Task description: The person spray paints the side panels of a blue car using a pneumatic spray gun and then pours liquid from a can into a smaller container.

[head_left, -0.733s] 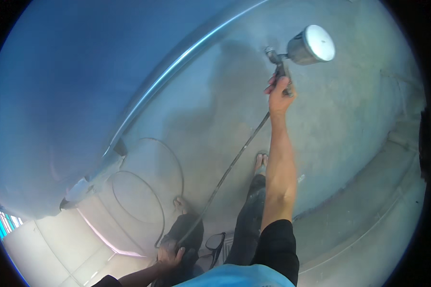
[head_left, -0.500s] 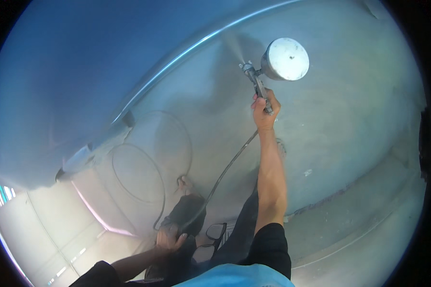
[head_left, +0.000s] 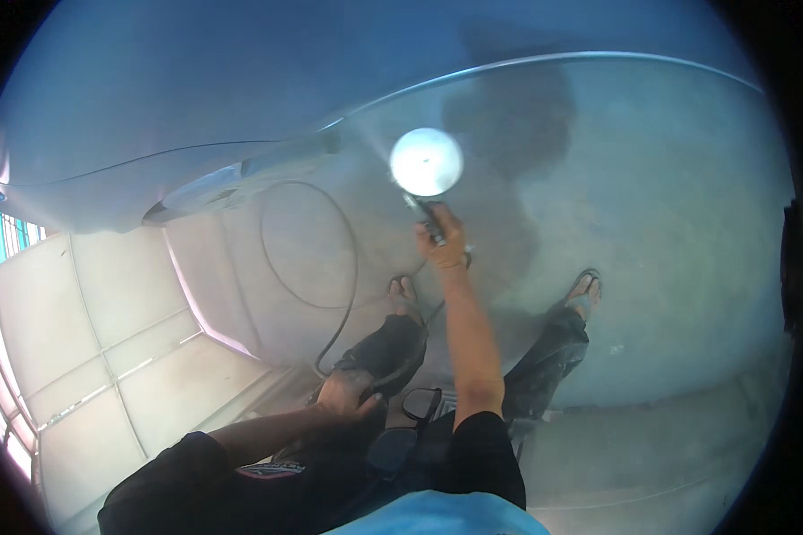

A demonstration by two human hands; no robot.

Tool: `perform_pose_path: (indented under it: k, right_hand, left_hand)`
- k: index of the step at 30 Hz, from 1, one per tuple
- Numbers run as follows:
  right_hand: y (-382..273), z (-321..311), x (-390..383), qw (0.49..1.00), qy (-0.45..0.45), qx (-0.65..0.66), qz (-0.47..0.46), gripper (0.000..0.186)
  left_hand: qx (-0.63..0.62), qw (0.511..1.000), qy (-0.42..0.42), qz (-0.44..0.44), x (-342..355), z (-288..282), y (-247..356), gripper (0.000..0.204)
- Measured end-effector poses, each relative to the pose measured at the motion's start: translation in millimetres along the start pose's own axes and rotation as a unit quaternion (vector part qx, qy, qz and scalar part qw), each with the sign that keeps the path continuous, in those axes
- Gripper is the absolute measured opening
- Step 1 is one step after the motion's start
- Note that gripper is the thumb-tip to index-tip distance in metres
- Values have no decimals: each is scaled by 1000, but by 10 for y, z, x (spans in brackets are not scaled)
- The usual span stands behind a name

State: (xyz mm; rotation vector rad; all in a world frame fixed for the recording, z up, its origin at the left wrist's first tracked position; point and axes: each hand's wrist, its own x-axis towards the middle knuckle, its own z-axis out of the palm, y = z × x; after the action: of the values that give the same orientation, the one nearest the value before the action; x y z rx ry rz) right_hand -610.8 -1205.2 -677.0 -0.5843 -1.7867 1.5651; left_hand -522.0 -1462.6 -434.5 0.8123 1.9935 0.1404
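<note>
My right hand (head_left: 443, 239) is wrapped round the grip of a spray gun (head_left: 425, 218), held out ahead of me. Its round silvery cup (head_left: 426, 161) shows from above and hides part of the nozzle. A pale mist leaves the gun toward the lower edge of a large glossy blue vehicle-like panel (head_left: 241, 98). The gun and the panel stay apart. My left hand (head_left: 348, 390) lies low by my left knee, fingers closed round a dark air hose (head_left: 335, 343). From there the hose loops over the floor, and another stretch runs toward the gun.
The hazy grey floor (head_left: 678, 259) spreads under the panel, with the panel's shadow line and my sandalled feet (head_left: 584, 290) on it. Pale wall panels (head_left: 89, 330) stand at the left. Eyeglasses (head_left: 419, 406) hang before my chest. A low ledge (head_left: 651, 437) runs at the lower right.
My view has turned, so more wall and both feet show. The spray gun has shifted left and nearer to me, its cup now over the nozzle. My left hand keeps the hose.
</note>
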Motion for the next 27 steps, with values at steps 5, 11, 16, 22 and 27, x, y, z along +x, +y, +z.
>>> perform_pose_path:
  k: [5,11,16,22,27]
  right_hand:
    - [-323,637,-261,995,-60,49,60,41]
    - [-370,320,-177,972,-138,101,160,34]
    - [-68,-437,128,982,48,112,142,36]
    - [183,-1998,803,951,163,205,161,59]
    - [-170,-3215,1490,941,245,179,152,71]
  left_hand:
    - [11,1000,19,15,-46,8,-31,34]
    - [34,999,-10,-15,37,-3,93,36]
    - [70,995,-64,-24,21,82,11,35]
    - [71,997,4,-15,242,6,531,34]
    - [95,994,-28,-38,373,189,576,34]
